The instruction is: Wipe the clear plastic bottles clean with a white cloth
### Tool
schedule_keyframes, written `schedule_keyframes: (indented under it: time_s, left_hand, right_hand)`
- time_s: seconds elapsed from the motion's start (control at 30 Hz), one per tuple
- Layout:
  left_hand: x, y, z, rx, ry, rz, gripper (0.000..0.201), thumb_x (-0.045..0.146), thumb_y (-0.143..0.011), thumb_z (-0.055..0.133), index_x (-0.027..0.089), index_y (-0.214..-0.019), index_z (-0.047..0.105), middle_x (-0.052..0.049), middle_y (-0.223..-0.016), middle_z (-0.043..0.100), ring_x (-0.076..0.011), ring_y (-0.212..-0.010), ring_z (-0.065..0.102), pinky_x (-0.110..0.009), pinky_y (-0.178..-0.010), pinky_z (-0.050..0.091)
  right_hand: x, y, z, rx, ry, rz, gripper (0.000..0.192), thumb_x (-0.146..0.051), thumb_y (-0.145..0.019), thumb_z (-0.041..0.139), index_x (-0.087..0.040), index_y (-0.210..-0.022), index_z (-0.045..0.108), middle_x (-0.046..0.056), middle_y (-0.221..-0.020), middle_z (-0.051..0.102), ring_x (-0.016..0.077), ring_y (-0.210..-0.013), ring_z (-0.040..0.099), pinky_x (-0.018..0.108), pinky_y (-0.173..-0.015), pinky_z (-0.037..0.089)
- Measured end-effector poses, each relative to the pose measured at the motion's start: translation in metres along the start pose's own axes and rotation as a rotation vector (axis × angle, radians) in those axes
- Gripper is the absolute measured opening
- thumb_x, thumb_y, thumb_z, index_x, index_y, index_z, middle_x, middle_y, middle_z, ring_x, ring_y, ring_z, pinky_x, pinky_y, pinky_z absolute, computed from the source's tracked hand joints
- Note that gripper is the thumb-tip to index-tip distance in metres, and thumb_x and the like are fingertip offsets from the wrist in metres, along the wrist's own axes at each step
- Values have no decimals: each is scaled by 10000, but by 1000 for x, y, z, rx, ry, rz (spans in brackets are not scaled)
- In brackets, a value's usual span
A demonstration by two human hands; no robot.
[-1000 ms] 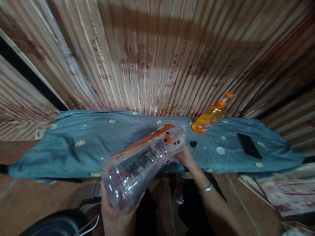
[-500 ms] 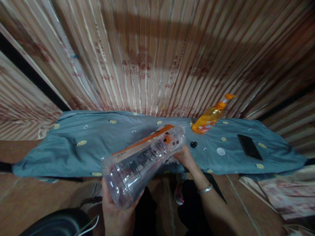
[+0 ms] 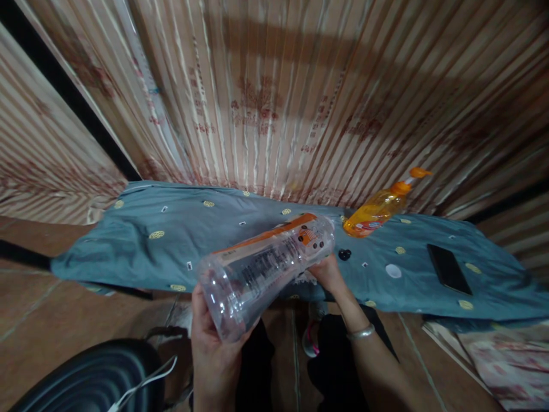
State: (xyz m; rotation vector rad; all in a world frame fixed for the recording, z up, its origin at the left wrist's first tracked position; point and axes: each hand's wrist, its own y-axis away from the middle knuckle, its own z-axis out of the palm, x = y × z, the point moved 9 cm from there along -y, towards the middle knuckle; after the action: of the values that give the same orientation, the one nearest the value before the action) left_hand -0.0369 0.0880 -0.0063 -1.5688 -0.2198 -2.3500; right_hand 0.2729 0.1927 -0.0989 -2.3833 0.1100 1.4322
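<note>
Bottle [image 3: 266,272] slanted: left hand [image 3: 214,355] at near end, right hand [image 3: 327,274] toward far.

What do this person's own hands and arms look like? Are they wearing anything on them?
Both are ordinary human hands without gloves. The right hand has a shiny, silver-coloured bracelet at its wrist, a plain band. The left hand shows nothing at its wrist. No sleeves or cables are visible on either arm.
</note>
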Motion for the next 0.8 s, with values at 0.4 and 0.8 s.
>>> schedule_keyframes:
  time_s: [0.4,0.8]
  left_hand:
    - [6,0,7,46,50,-15,888,263,-559,1002,167,-1360,631,-134,-1181,798,-252,-994,799,-282,-869,628]
    - [2,1,7,-7,66,-35,903,245,-587,994,191,-1384,572,-136,-1214,793,-262,-1022,797,-315,-896,634]
  right_hand:
    - [6,-1,0,-1,-6,95,468,-547,-618,791,-204,-930,729,157,-980,826,343,-887,771,479,-828,644]
    - [7,-2,1,-11,61,38,524,-630,-671,786,-198,-961,721,168,-1019,826,346,-894,785,484,-840,651]
